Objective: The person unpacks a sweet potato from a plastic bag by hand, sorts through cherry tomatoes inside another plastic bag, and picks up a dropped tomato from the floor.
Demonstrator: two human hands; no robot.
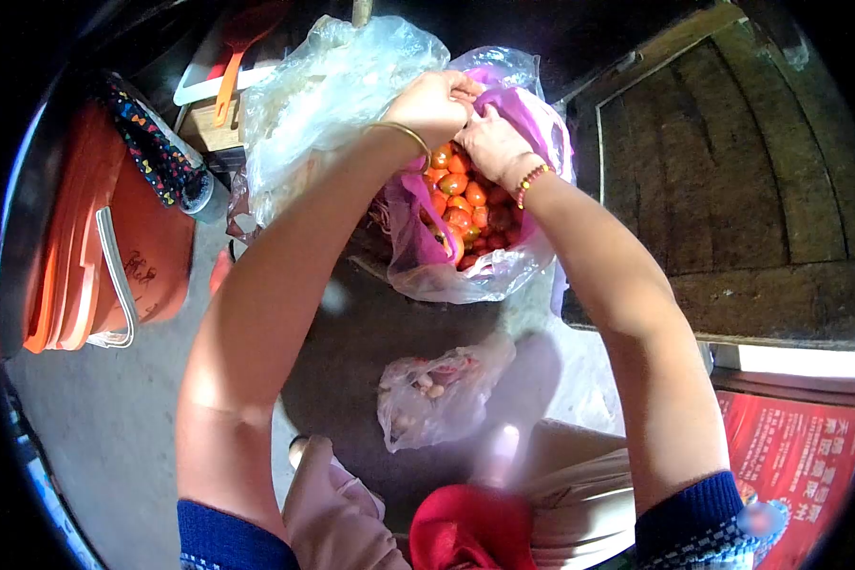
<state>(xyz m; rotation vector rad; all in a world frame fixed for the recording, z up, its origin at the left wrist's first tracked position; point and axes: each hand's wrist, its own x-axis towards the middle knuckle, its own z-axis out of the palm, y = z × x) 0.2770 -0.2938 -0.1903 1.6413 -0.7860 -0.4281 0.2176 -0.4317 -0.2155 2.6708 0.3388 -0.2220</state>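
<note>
1. Since they nest inside one another, the orange-red plastic buckets (147,256) at my far left likely stand stacked to save floor; a dark cloth item with a colourful print (142,133) lies against them.
2. Orange-handled spatula (226,95), up beyond the buckets, handle towards me, probably parked out of the way.
3. Big cloudy-white crumpled plastic bag (318,104), just left of my hands, bunched up beside the fruit; contents can't be told.
4. My left hand (437,106), gold-coloured bangle (404,135) on the wrist: fingers narrow, pinching the rim of a thin purple plastic bag (537,119), I'd say so the film doesn't flop over the fruit.
5. Small glossy round orange-red fruits, tomatoes by the look (459,201), sit inside the purple bag, below my hands. A clear plastic outer bag (461,285) surrounds it, probably as a second layer for the weight.
6. Small clear plastic bag with pale lumps (426,397), on the floor nearer my feet, apart from the fruit.
7. My right hand (496,147), red-and-yellow beaded bracelet (530,184): fingers curled tight on the same purple film, close to my left; tips partly hidden. Two-handed, presumably because the film is slack.
8. Dark brown wooden panel (731,171), far right; red printed sheet (779,465) below it.
</note>
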